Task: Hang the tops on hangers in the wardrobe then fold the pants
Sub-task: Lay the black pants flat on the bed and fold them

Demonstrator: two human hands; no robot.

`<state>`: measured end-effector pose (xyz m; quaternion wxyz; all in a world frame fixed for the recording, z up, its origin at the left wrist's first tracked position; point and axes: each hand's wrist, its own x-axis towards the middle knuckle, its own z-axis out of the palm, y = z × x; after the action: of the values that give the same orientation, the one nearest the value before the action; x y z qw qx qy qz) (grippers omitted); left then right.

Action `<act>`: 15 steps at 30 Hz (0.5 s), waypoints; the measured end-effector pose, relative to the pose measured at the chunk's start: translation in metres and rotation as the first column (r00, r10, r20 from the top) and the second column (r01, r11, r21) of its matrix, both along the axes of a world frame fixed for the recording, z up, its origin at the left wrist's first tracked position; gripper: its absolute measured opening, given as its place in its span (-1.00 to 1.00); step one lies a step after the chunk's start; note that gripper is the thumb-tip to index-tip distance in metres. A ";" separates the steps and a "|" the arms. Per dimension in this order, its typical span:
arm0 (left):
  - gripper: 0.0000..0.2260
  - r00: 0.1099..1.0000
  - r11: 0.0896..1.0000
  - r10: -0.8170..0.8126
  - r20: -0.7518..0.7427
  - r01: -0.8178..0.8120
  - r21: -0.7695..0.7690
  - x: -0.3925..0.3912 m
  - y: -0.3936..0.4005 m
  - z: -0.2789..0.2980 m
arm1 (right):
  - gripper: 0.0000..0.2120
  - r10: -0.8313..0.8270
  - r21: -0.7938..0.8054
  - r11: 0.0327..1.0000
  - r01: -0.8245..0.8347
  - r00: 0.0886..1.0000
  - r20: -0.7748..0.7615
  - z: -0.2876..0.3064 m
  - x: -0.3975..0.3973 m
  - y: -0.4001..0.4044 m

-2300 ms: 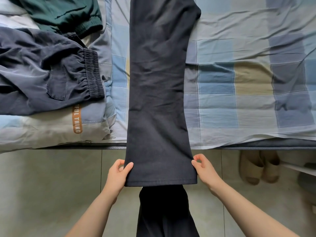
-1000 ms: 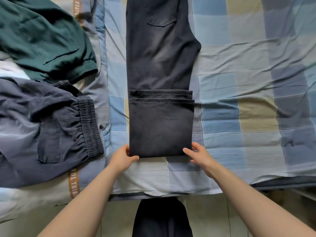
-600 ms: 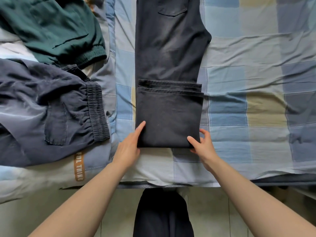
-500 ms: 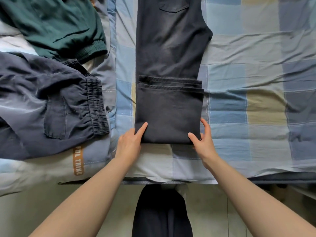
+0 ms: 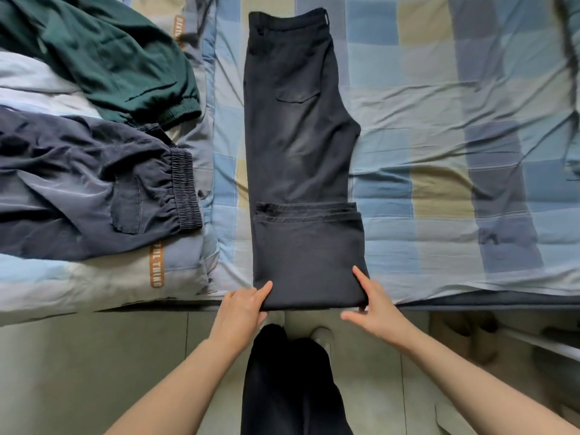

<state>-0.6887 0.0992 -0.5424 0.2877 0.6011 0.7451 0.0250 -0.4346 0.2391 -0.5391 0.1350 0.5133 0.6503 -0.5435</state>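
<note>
The green garment [image 5: 103, 54] and the grey cargo pants [image 5: 88, 189] ran off the left edge, so their full shape could not be told. Orange lettering on the quilt [image 5: 156, 264] was partly tucked under the grey pants and only partly legible. The left hand's [image 5: 240, 312] fingers [image 5: 263, 291] curled under the fold of the black pants [image 5: 301, 146], mostly hidden. The slippers [image 5: 464, 334] under the bed [image 5: 470, 120] sat in shadow, blurred. The bed continued past the top and right edges.
</note>
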 end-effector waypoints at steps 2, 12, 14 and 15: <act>-0.49 1.000 0.991 -0.001 0.029 0.005 -0.131 0.015 -0.018 0.017 | -0.21 0.249 0.088 0.961 -0.262 0.960 0.129 0.018 0.026 -0.018; -0.87 0.798 0.863 0.378 0.469 -0.120 -0.491 -0.023 0.016 0.083 | -0.72 0.188 -0.008 0.982 -0.189 0.979 -0.073 0.078 0.026 0.048; -0.98 0.745 0.838 0.427 0.513 -0.113 -0.534 -0.050 0.052 0.087 | -0.76 0.107 -0.125 0.984 -0.128 0.981 -0.164 0.087 0.006 0.083; -0.99 0.729 0.841 0.440 0.525 -0.131 -0.524 -0.063 0.072 0.088 | -0.77 0.067 -0.147 0.984 -0.097 0.978 -0.197 0.090 -0.005 0.100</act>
<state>-0.7516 0.1711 -0.4543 0.6427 0.3476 0.6761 0.0946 -0.4398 0.3393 -0.4492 0.1338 0.4192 0.6362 -0.6337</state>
